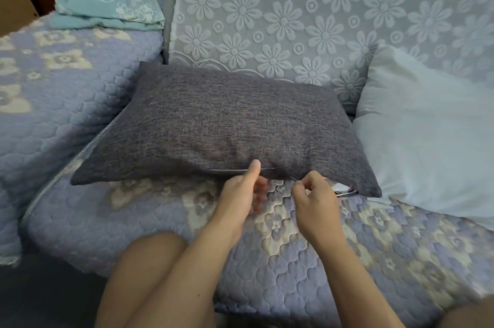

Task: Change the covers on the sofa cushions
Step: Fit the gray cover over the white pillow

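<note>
Grey cushion (222, 124) lies flat on the quilted sofa seat (334, 261), its near edge with the zip toward the person. The left hand (244, 191) grips that edge, thumb pressed on top and fingers curled beneath, while the right hand (315, 194) pinches at the zip just beside it. A bare white cushion (427, 127) leans at the right, and folded turquoise fabric (107, 7) sits on the armrest.

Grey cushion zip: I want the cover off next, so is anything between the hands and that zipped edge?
Nothing visible. The left hand holds the grey cushion at its near edge; the right hand pinches at the zip.
</note>
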Demonstrator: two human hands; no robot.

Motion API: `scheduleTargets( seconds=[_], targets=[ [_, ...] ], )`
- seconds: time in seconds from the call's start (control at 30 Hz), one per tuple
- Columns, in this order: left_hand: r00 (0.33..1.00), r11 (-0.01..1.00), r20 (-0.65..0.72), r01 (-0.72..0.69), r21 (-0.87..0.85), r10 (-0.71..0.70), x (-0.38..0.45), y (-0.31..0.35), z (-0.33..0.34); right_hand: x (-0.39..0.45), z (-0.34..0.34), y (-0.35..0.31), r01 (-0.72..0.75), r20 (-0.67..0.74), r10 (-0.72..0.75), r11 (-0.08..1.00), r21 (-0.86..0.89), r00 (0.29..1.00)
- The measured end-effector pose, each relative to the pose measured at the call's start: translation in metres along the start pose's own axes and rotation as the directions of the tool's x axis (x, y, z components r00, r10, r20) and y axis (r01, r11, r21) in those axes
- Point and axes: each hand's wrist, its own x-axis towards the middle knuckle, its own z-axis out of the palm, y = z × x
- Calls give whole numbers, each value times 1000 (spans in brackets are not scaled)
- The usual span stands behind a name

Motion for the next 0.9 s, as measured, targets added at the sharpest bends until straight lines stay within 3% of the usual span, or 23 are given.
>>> scheduleTargets(
  seconds=[0.1, 0.2, 0.4, 0.5, 0.77, 0.9],
  targets=[
    [999, 999, 21, -28, 26, 28, 10, 3, 9, -5, -5, 1, 5, 72, -9, 999, 46, 997],
    [994, 995, -57, -92, 22, 94, 17, 4, 14, -4, -7, 8, -3, 61, -1, 998, 61, 998],
    [972, 981, -149, -171, 94, 184, 6, -3, 14, -3, 1, 14, 46, -61, -54, 992, -120, 997],
    [967, 980, -174, -173, 93, 187, 7, -3, 10, -8, 6, 22, 194, -86, -232, 927, -322, 969],
    [988, 988, -65, -133, 80, 138, 13, -7, 4, -10, 5, 18, 138, -271, -246, 923, -360, 931],
    [982, 983, -86, -158, 89, 166, 14, -11, 3, -9, 3, 23, 50, -338, -225, 889, -455, 914]
  ],
)
